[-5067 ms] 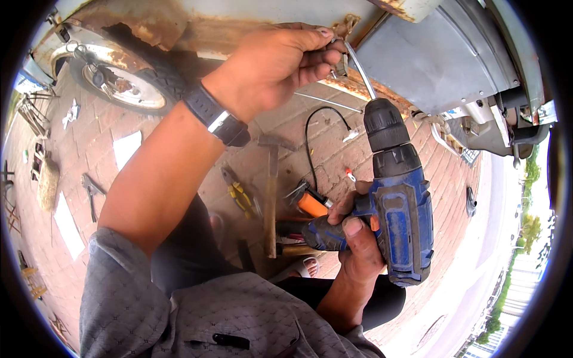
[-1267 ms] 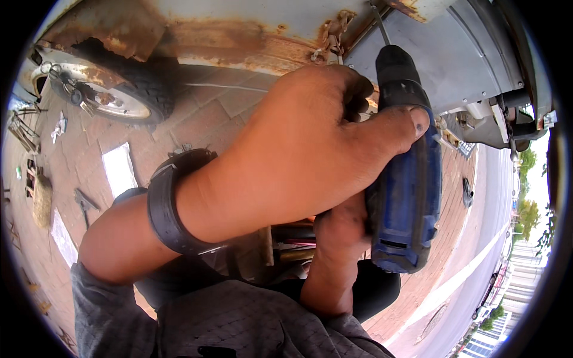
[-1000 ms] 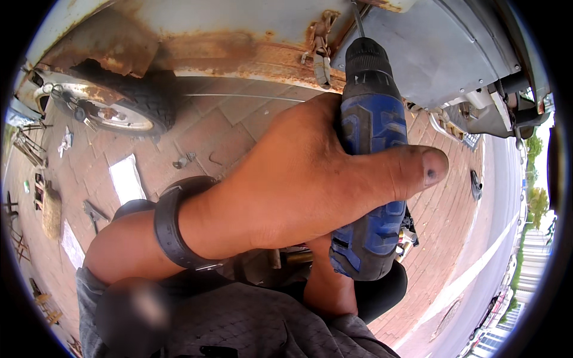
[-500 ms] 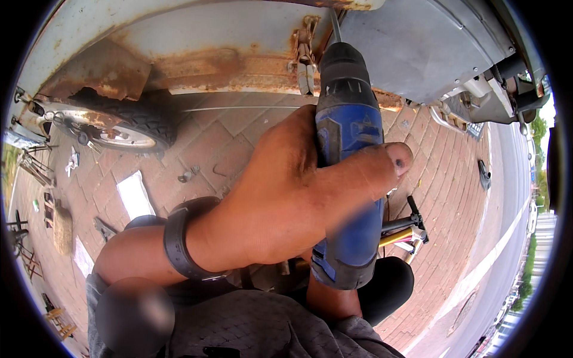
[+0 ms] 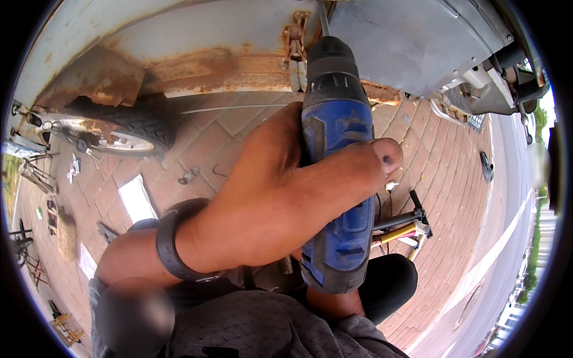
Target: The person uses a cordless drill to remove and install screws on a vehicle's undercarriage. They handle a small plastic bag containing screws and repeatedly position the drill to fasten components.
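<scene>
My left hand (image 5: 280, 179), with a dark band around its wrist, is wrapped round the body of a blue and black power drill (image 5: 337, 128). Its thumb lies across the top of the casing, while the other fingers are hidden behind. From the black chuck a thin metal bit (image 5: 324, 21) points away from me, beside a rusty hinge (image 5: 295, 45) at the panel seam. Whether the bit's tip touches metal cannot be seen. My right forearm (image 5: 335, 301) comes up beneath the drill's rear; the drill hides my right hand and its fingers.
A rusted vehicle body (image 5: 203, 65) spans the far side, with a grey panel (image 5: 412, 48) at right. A tyred wheel (image 5: 128, 128) lies at left on brick paving. White paper (image 5: 137, 198), pliers-like tool (image 5: 107, 231) and a stone-like block (image 5: 65, 232) are nearby; a gold-and-black bar (image 5: 397, 232) is at right.
In the picture, the drill and my left hand have shifted slightly left, and the background has moved a little too. My left hand keeps the same hold.
</scene>
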The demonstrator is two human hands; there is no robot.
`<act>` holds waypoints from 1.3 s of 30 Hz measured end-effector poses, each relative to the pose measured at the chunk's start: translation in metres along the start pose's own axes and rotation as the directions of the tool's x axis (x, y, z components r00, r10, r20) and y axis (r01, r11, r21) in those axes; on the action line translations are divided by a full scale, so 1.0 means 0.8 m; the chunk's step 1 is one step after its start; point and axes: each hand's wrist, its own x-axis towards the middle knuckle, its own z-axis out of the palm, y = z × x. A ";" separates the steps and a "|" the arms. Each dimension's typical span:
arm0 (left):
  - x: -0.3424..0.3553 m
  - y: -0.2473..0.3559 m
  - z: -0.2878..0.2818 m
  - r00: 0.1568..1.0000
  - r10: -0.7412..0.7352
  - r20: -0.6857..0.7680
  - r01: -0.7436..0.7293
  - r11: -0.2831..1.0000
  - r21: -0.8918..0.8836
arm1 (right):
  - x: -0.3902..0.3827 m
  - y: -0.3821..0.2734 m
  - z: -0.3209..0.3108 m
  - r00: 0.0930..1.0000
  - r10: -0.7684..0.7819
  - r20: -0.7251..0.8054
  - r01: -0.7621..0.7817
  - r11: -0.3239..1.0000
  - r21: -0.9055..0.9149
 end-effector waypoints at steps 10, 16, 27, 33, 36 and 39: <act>0.029 0.001 -0.028 0.998 0.055 -0.040 -0.055 0.999 0.001 | -0.006 0.016 -0.018 0.997 0.050 0.052 -0.053 0.997 0.055; 0.064 0.008 -0.042 0.972 0.184 -0.147 -0.166 0.978 0.125 | -0.013 0.025 -0.023 0.962 -0.238 0.133 0.272 0.870 -0.412; 0.157 0.019 -0.074 0.920 0.319 -0.229 -0.320 0.947 0.032 | -0.009 0.021 -0.041 0.992 -0.073 0.106 0.082 0.993 -0.087; 0.188 0.026 -0.079 0.983 0.148 -0.104 -0.166 0.969 -0.184 | -0.013 0.018 -0.040 0.996 -0.028 0.083 0.032 0.998 -0.047; 0.196 0.029 -0.080 0.988 0.146 -0.044 -0.153 0.943 -0.294 | -0.015 0.018 -0.037 0.997 -0.015 0.071 0.018 0.999 -0.037; 0.197 0.030 -0.082 0.985 0.164 -0.046 -0.171 0.947 -0.272 | -0.017 0.018 -0.034 0.998 -0.010 0.068 0.012 0.999 -0.029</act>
